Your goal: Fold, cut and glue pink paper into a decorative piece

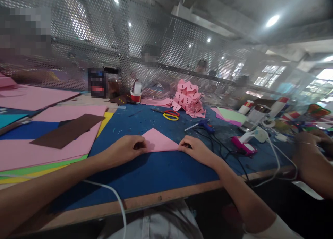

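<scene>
A pink sheet of paper (160,142), folded into a triangle, lies on the blue tabletop (156,173) with its point away from me. My left hand (130,147) pinches its left corner between thumb and fingers. At the right corner, my right hand (194,147) grips the paper the same way. Beyond the paper are scissors (171,115) with red and yellow handles. A blue glue gun (206,126) rests to the right of them, its dark cord trailing toward the front edge.
Coloured paper sheets (75,155) with a brown strip (69,130) on top cover the left side. Dotted pink folded pieces (189,97) are piled at the back. A magenta device (244,147) lies to the right. Another person's arm (309,159) reaches in at far right. A white cable (117,197) crosses the front edge.
</scene>
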A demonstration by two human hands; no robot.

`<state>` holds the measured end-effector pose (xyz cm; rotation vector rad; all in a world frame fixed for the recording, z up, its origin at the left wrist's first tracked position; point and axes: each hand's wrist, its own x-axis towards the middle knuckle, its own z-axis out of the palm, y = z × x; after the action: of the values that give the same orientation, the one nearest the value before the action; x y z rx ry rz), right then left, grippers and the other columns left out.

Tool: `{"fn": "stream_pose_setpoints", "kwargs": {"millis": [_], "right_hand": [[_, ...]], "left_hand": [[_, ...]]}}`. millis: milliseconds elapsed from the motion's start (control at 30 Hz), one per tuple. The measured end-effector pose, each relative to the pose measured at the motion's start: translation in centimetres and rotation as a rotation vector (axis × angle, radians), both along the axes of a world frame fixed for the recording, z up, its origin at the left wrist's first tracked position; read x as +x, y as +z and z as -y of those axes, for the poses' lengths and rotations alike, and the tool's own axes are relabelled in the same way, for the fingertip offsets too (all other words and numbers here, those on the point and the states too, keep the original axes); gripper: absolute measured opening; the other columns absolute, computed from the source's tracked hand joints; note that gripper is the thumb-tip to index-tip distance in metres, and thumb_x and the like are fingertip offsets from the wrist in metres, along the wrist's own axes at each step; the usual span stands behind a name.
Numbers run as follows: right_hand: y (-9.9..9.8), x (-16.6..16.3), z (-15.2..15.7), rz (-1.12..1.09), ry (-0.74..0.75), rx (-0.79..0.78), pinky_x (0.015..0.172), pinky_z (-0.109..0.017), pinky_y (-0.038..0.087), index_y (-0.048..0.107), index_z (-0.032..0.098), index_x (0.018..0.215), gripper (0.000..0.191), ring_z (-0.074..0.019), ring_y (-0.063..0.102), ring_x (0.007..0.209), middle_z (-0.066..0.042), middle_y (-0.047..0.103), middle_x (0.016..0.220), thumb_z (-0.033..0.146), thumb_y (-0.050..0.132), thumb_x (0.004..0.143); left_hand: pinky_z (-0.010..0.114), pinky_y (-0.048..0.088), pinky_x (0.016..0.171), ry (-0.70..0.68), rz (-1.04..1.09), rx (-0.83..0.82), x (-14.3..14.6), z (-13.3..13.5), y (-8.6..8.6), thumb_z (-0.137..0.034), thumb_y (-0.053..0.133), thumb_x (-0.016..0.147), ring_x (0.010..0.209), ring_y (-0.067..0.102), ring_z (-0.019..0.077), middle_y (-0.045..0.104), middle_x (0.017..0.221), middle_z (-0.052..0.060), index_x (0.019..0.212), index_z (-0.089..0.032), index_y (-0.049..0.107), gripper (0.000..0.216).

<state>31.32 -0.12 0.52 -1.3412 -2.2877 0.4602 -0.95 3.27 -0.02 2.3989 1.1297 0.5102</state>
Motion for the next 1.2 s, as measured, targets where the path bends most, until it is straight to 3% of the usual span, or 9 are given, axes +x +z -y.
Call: {"fn": "stream_pose_setpoints", "kwargs": {"millis": [533,900,1200], "right_hand": [[0.2,0.5,-0.1,-0.01,-0.072,-0.05,0.069,-0.026,0.042,0.07,0.02,0.085,0.015,-0.0138,0.059,0.076,0.0,0.065,0.085,0.033,0.068,0.091],[0.3,0.8,-0.2,0.049,-0.147,-0.074,0.064,-0.028,0.038,0.067,0.02,0.078,0.031,-0.015,0.057,0.071,-0.001,0.065,0.079,0.049,0.066,0.089],[0.4,1.2,-0.1,-0.002,-0.112,-0.11,0.067,-0.027,0.04,0.069,0.02,0.085,0.028,-0.0153,0.059,0.076,-0.001,0.067,0.084,0.046,0.063,0.091]], "left_hand": [[0.025,0.041,0.066,-0.002,0.001,-0.025,0.2,0.2,0.5,-0.042,0.056,0.089,0.073,0.063,0.0183,0.071,0.081,0.002,0.086,-0.019,0.069,0.027],[0.025,0.041,0.066,0.006,-0.012,-0.016,0.3,0.2,0.7,-0.043,0.058,0.088,0.074,0.065,0.0186,0.073,0.083,0.002,0.087,-0.019,0.07,0.027],[0.025,0.042,0.066,0.009,-0.007,-0.021,0.3,0.3,0.9,-0.045,0.056,0.088,0.071,0.063,0.0182,0.072,0.08,0.001,0.087,-0.019,0.071,0.029]]}}
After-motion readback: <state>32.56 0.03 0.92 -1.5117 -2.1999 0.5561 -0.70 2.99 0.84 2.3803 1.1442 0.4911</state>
